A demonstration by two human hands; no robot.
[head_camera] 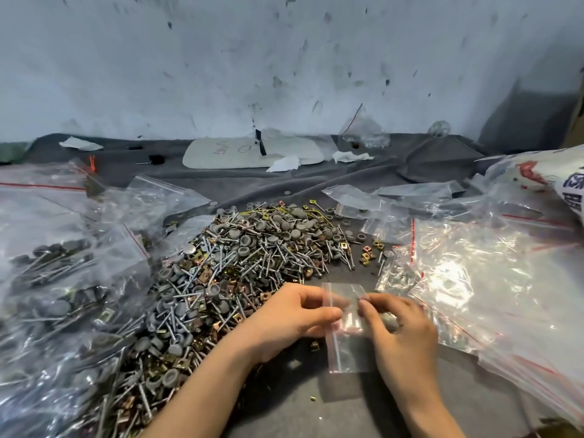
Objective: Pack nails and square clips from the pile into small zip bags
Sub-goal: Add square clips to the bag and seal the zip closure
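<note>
We see our left grip (294,314) and right grip (401,330) bare and slender-fingered, with both forearms (202,384) uncovered to the frame's lower edge.

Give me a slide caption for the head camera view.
The left hand and right hand pinch a small zip bag beside the pile of nails and clips.
</note>
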